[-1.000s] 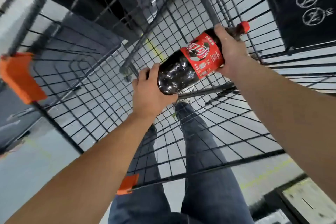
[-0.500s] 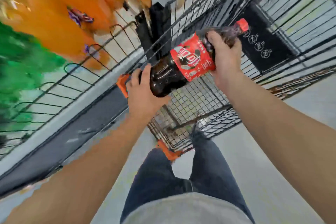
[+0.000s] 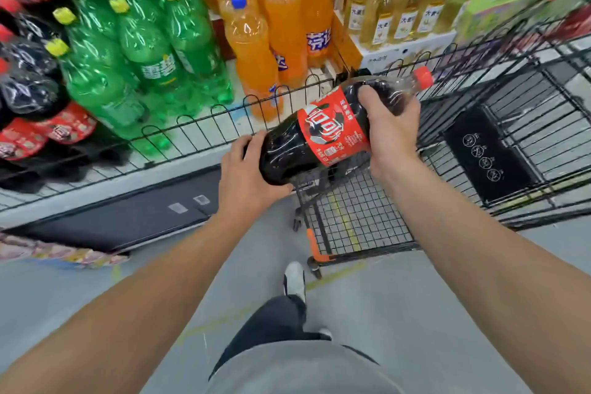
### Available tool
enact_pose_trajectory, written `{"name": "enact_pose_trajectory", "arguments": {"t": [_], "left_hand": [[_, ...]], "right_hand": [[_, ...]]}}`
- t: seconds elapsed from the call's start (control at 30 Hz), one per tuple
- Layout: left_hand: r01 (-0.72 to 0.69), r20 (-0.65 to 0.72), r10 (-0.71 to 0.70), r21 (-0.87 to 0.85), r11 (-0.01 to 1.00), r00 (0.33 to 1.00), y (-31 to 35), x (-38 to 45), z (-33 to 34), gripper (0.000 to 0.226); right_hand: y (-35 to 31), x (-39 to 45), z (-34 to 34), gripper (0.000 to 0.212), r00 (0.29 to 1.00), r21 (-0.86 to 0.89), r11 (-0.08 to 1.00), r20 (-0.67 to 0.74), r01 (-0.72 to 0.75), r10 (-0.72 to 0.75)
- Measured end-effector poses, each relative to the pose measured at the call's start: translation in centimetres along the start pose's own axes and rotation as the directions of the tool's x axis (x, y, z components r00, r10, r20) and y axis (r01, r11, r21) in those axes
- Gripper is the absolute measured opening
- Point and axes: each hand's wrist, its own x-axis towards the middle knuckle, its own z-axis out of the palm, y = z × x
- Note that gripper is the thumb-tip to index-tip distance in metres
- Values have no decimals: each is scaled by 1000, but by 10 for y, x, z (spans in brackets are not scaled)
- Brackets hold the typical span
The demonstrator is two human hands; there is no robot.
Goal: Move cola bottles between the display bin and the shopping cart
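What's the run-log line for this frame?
left hand: holds cola bottle base | right hand: grips neck end | bottle: tilted, airborne

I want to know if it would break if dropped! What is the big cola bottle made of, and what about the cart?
The cola bottle looks like clear, glossy plastic: light glints off it and the dark drink shows through. Its cap looks like matte red plastic. The shopping cart seems to be metal wire with a dark coating, judging by its thin, stiff grid, with orange corner pieces that are probably plastic.

Wire rail [image 3: 204, 120] fronts the bin; green bottles [image 3: 134, 51] and orange bottles [image 3: 256, 41] stand packed behind it. Open floor [image 3: 367, 304] beside the cart [image 3: 361, 227].
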Motion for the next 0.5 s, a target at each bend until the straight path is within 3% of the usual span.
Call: {"name": "enact_pose_trajectory", "arguments": {"t": [0.07,0.37,0.5], "left_hand": [[30,-45,-30,14,999,999,-6,-26,-13,106],[192,-227,-179,36,981,957,-34,-140,-69,106],[264,-313,-253,-7,964,916,-60,-184,-90,107]], "right_hand": [[2,-21,2,62,999,-7,1000,50,-5,5],[24,-114,27,78,974,-70,997,224,-15,31],[38,-153,54,60,943,-107,994,326,-25,59]]}}
